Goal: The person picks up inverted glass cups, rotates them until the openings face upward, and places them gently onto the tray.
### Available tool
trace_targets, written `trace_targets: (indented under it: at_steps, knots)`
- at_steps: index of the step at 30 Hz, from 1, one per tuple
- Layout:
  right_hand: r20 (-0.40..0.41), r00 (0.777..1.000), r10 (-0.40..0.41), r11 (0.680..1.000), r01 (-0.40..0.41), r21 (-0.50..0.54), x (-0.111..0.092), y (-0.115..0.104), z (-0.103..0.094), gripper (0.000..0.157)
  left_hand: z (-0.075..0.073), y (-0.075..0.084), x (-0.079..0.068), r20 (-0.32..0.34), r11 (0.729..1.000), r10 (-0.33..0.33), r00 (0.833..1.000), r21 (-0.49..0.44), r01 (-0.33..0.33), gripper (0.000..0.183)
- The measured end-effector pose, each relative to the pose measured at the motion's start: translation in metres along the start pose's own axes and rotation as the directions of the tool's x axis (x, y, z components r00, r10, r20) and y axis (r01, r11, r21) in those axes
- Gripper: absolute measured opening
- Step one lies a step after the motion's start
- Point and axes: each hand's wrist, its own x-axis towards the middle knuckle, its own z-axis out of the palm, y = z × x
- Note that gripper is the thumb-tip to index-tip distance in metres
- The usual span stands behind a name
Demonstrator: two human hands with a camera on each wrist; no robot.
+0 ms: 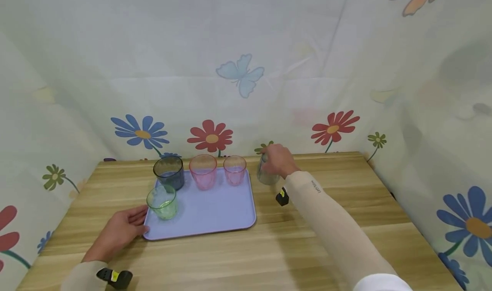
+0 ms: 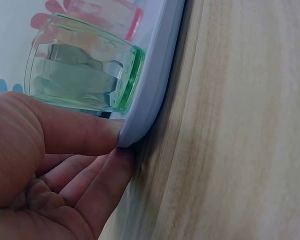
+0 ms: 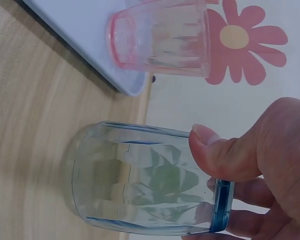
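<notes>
At the near-left corner of a pale purple tray [image 1: 215, 214], my left hand [image 1: 121, 229] pinches the rim, thumb above and fingertips below in the left wrist view. Close to that hand, a green glass [image 1: 164, 203] stands upright on the tray. My right hand [image 1: 279, 160] grips a clear bluish glass [image 3: 150, 180] on the table, right of the tray. This glass is upside down, its thick blue base up between thumb and fingers and its rim towards the wood. In the head view the hand covers much of it.
Along the tray's back stand a dark grey glass [image 1: 170, 173] at left and two pink glasses, a larger one [image 1: 203, 173] and a smaller one [image 1: 235, 171]. The wooden table [image 1: 346, 197] meets a flower-printed cloth [image 1: 184, 90] at its back edge.
</notes>
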Motion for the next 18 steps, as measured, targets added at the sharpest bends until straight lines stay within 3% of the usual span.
trace_targets:
  at_steps: [10, 18]
  knots:
    - [0.017, 1.000, -0.022, 1.000, 0.022, 0.005, -0.004, 0.003, -0.007, 0.055, 0.002, 0.000, 0.000, -0.008, 0.999, -0.025, 1.000, 0.043, 0.026, 0.075]
    - [-0.028, 0.998, -0.057, 0.998, 0.056, -0.034, -0.006, 0.001, -0.017, 0.053, 0.002, 0.001, 0.000, -0.019, 0.999, -0.009, 1.000, 0.033, 0.010, 0.075]
